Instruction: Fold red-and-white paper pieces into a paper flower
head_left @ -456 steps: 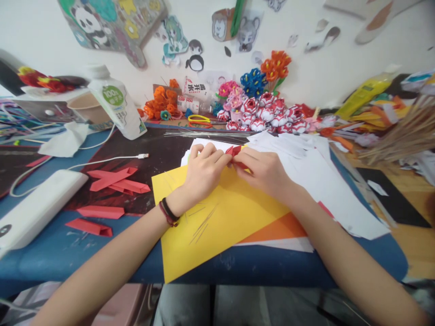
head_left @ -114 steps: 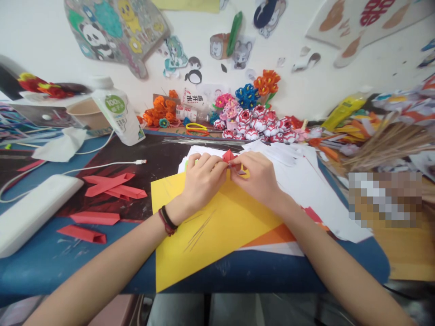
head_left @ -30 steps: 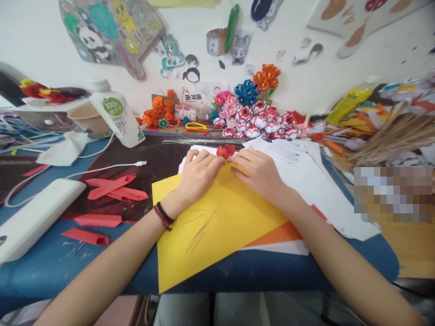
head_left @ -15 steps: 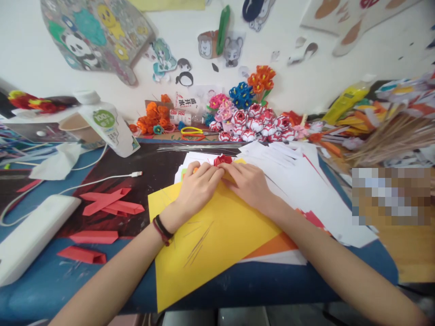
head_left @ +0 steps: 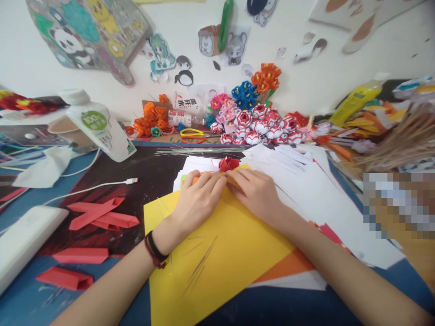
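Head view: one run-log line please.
left hand: at red folded paper | right hand: same piece | grip: partly hidden | yellow sheet: beneath hands | red strips: left of sheet

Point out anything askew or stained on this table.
The yellow sheet lies askew over the orange sheet, their edges not lined up. Pale smears mark the blue tabletop beside a folded red paper.

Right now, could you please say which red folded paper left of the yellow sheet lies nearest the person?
The frontmost piece, wholly on the blue surface; the single piece behind it and the crossed pieces lie farther back.
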Demonstrator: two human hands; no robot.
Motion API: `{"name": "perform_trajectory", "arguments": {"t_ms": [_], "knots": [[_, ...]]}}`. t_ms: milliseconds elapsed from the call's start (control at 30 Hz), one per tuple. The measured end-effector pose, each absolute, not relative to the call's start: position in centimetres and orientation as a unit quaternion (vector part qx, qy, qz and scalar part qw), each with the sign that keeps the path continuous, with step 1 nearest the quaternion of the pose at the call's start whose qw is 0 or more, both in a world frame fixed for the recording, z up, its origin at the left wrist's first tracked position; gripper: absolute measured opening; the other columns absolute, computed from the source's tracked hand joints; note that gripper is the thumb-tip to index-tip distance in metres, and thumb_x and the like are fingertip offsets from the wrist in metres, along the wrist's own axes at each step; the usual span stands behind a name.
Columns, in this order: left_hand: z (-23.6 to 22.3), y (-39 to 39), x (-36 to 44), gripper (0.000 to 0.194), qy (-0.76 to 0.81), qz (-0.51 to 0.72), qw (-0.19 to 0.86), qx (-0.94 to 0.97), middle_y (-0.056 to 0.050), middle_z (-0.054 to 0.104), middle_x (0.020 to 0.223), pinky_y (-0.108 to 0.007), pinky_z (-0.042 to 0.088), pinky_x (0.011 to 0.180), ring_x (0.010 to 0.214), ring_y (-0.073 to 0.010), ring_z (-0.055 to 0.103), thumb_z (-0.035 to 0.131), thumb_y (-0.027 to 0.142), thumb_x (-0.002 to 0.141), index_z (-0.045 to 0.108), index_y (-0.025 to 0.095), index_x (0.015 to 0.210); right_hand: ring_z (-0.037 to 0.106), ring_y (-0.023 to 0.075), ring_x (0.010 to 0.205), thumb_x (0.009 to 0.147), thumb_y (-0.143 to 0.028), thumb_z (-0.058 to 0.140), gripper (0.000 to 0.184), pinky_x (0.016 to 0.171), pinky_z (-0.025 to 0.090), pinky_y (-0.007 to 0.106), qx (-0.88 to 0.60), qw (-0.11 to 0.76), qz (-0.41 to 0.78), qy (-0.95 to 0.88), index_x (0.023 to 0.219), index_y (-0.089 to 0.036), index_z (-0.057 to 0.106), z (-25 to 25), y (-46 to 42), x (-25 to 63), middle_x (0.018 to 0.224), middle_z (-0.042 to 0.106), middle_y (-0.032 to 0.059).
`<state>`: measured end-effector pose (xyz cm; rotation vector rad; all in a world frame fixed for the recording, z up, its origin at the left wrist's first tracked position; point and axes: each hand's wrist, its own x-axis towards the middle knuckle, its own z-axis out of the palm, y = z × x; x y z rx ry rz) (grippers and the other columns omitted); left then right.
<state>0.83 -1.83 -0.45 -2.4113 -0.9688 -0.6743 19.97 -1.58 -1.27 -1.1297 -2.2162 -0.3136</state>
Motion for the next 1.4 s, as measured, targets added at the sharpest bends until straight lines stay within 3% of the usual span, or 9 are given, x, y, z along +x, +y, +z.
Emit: {"name": "perform_trajectory", "arguments": {"t_ms": [133, 267, 367, 533, 800, 1067, 1267, 1400], "knots": [[-0.2, -2.0, 1.0, 0.021, -0.349, -0.250, 0.227, -0.874, -0.004, 0.070, 0.107, -0.036, 0.039, 0.086, 0.092, -0.0178, 0.060, 0.054, 0.017, 0.095, 0.057, 0.014, 0.116, 0.063, 0.0148, 0.071, 0.096, -0.018, 0.050, 0.017, 0.062, 0.041, 0.029, -0.411, 0.327, -0.132, -0.841, 0.097, -0.013, 0.067, -1.0, -2.1, 19.9, 0.083, 0.071, 0.0046], [-0.3, -2.2, 1.1, 0.009, -0.348, -0.241, 0.233, -0.875, -0.001, 0.067, 0.085, -0.035, 0.039, 0.082, 0.081, -0.0171, 0.057, 0.051, 0.017, 0.096, 0.060, 0.016, 0.099, 0.061, 0.0146, 0.068, 0.097, -0.016, 0.047, 0.022, 0.060, 0.039, 0.028, -0.411, 0.300, -0.100, -0.855, 0.087, -0.014, 0.066, -1.0, -2.5, 19.7, 0.078, 0.067, 0.0043], [-0.5, -2.2, 1.2, 0.012, -0.354, -0.227, 0.237, -0.876, 0.000, 0.062, 0.077, -0.035, 0.039, 0.081, 0.079, -0.0171, 0.055, 0.049, 0.017, 0.097, 0.058, 0.017, 0.088, 0.061, 0.0154, 0.071, 0.096, -0.018, 0.048, 0.020, 0.062, 0.039, 0.028, -0.437, 0.279, -0.068, -0.852, 0.085, -0.015, 0.064, -1.2, -2.6, 19.6, 0.081, 0.067, 0.0041], [-0.7, -2.1, 1.1, 0.014, -0.344, -0.218, 0.222, -0.886, 0.000, 0.062, 0.081, -0.036, 0.039, 0.084, 0.082, -0.0174, 0.055, 0.048, 0.015, 0.097, 0.058, 0.017, 0.088, 0.064, 0.0172, 0.083, 0.092, -0.019, 0.055, 0.011, 0.068, 0.043, 0.028, -0.463, 0.277, -0.020, -0.841, 0.096, -0.018, 0.065, -1.1, -2.8, 19.6, 0.095, 0.070, 0.0049], [-0.6, -2.2, 1.2, 0.014, -0.345, -0.213, 0.224, -0.886, 0.000, 0.061, 0.078, -0.036, 0.039, 0.084, 0.080, -0.0179, 0.054, 0.050, 0.014, 0.095, 0.057, 0.017, 0.083, 0.066, 0.0195, 0.086, 0.092, -0.013, 0.051, 0.015, 0.076, 0.049, 0.030, -0.435, 0.311, 0.004, -0.845, 0.093, -0.014, 0.066, -1.5, -2.8, 19.7, 0.097, 0.071, 0.0090], [-0.2, -2.6, 1.4, 0.008, -0.351, -0.237, 0.221, -0.878, -0.001, 0.068, 0.086, -0.036, 0.038, 0.082, 0.083, -0.0189, 0.059, 0.054, 0.016, 0.094, 0.059, 0.016, 0.100, 0.059, 0.0146, 0.072, 0.092, -0.012, 0.049, 0.018, 0.067, 0.046, 0.026, -0.407, 0.378, 0.028, -0.831, 0.086, -0.015, 0.065, -1.3, -3.1, 19.6, 0.081, 0.067, 0.0055], [-0.2, -2.7, 1.5, 0.007, -0.364, -0.261, 0.231, -0.863, -0.001, 0.070, 0.085, -0.035, 0.036, 0.077, 0.080, -0.0188, 0.060, 0.055, 0.015, 0.092, 0.059, 0.017, 0.097, 0.050, 0.0093, 0.059, 0.087, -0.012, 0.056, 0.016, 0.058, 0.038, 0.022, -0.415, 0.419, 0.081, -0.804, 0.071, -0.017, 0.057, -1.1, -3.3, 19.3, 0.067, 0.058, -0.0018], [-0.3, -2.6, 1.4, 0.011, -0.362, -0.257, 0.221, -0.869, -0.002, 0.071, 0.087, -0.036, 0.037, 0.076, 0.082, -0.0197, 0.060, 0.054, 0.015, 0.092, 0.059, 0.017, 0.102, 0.050, 0.0090, 0.061, 0.086, -0.011, 0.056, 0.016, 0.060, 0.038, 0.021, -0.383, 0.411, 0.130, -0.817, 0.071, -0.018, 0.052, -1.0, -3.5, 19.1, 0.068, 0.056, -0.0030]]}}
